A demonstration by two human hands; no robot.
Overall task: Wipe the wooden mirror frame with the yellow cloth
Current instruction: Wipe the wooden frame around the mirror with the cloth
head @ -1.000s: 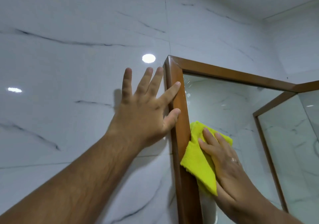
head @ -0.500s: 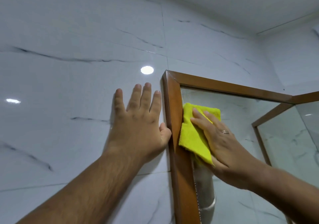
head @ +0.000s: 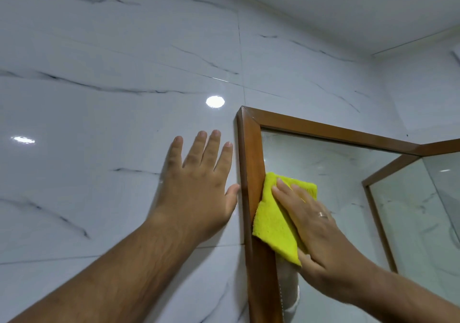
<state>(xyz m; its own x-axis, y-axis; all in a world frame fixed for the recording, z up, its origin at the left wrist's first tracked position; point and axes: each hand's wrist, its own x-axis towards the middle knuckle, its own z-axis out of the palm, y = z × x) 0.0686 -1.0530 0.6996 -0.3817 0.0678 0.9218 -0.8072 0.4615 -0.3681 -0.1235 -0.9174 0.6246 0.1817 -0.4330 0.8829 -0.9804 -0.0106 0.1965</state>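
Wood: the wooden mirror frame (head: pixel 251 173) hangs on a marble-look tiled wall (head: pixel 99 123), its left upright running top to bottom, its top rail slanting off to the right.
Cloth: the yellow cloth (head: pixel 271 223), folded, lies flat over the inner edge of that upright and onto the mirror glass (head: pixel 323 173).
Right hand: the right hand (head: pixel 316 233) presses the cloth with fingers nearly straight, palm down, pinning it rather than pinching it; a ring shows on one finger.
Left hand: the left hand (head: pixel 199 188) is spread wide and flat on the tile, holding nothing, thumb tip just beside the frame's outer edge.
Key relation: the upright's long axis is vertical and sits between the two hands; the cloth hand is on its inner side, so strokes likely need to run up or down along it.
Unwiped, by my guess: the mitred top corner and top rail lie above and right of the cloth.
Room: glossy tiles reflect ceiling spots; a side wall meets this one at the right.
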